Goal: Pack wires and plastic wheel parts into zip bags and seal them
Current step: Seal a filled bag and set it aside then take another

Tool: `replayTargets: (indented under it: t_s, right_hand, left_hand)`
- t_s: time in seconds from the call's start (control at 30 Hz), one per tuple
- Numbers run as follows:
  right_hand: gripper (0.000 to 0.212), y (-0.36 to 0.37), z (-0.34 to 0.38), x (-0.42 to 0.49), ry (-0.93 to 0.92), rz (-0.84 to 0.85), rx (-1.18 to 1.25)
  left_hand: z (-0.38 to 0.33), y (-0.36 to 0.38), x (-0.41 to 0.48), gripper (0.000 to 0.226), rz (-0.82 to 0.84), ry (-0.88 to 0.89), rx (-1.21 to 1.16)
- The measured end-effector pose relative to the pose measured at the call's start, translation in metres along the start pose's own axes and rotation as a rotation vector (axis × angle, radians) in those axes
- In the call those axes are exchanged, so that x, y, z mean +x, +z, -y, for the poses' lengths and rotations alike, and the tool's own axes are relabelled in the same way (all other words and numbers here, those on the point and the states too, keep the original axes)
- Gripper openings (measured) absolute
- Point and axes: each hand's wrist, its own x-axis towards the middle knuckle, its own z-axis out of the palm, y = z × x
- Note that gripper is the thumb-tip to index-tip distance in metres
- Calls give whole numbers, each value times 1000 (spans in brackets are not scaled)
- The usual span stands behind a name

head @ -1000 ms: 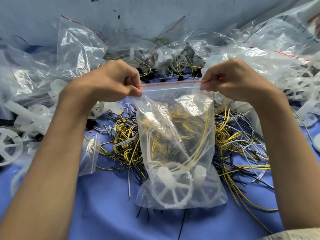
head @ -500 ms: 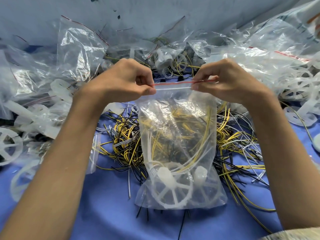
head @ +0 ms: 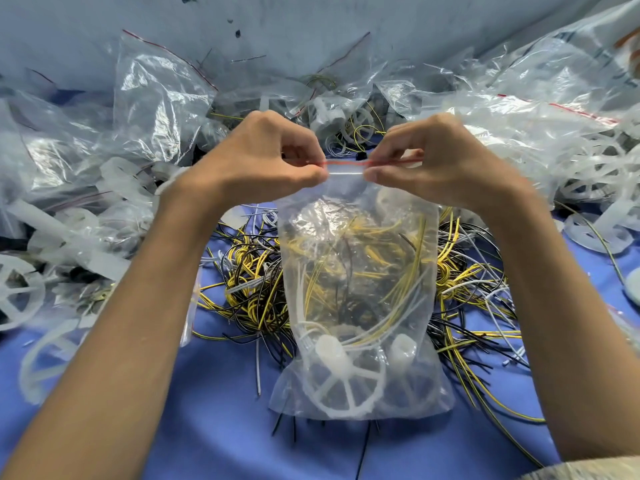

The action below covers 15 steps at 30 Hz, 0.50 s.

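A clear zip bag (head: 356, 271) with a red strip along its top hangs upright over the blue table. Inside it lie yellow, black and white wires and white plastic wheel parts (head: 343, 379) at the bottom. My left hand (head: 256, 161) pinches the zip strip left of its middle. My right hand (head: 440, 161) pinches the same strip just right of the middle. Only a short piece of the strip shows between my thumbs.
A heap of loose yellow and black wires (head: 252, 282) lies on the blue table (head: 207, 427) behind the bag. Crumpled clear bags (head: 156, 98) pile up at the back and both sides. White wheel parts (head: 17, 292) lie at left and wheel parts (head: 595, 233) at right.
Both hands have slid along the zip strip toward each other, from the bag's corners to near its middle. The bag's top has bunched narrower.
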Motion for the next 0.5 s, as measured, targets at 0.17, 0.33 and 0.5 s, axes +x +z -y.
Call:
replayTargets:
  t_s: [0.17,0.33,0.5]
  right_hand:
    - [5,10,5,1,-49,31,-36]
    - [10,11,4,1,-47,8,-10]
    - [9,15,3,3,-44,-68,73]
  left_hand:
    - [-4,8,3,6,17,48,25]
    - [-4,8,3,4,-20,82,-18]
    - [-1,6,2,26,304,-112,32]
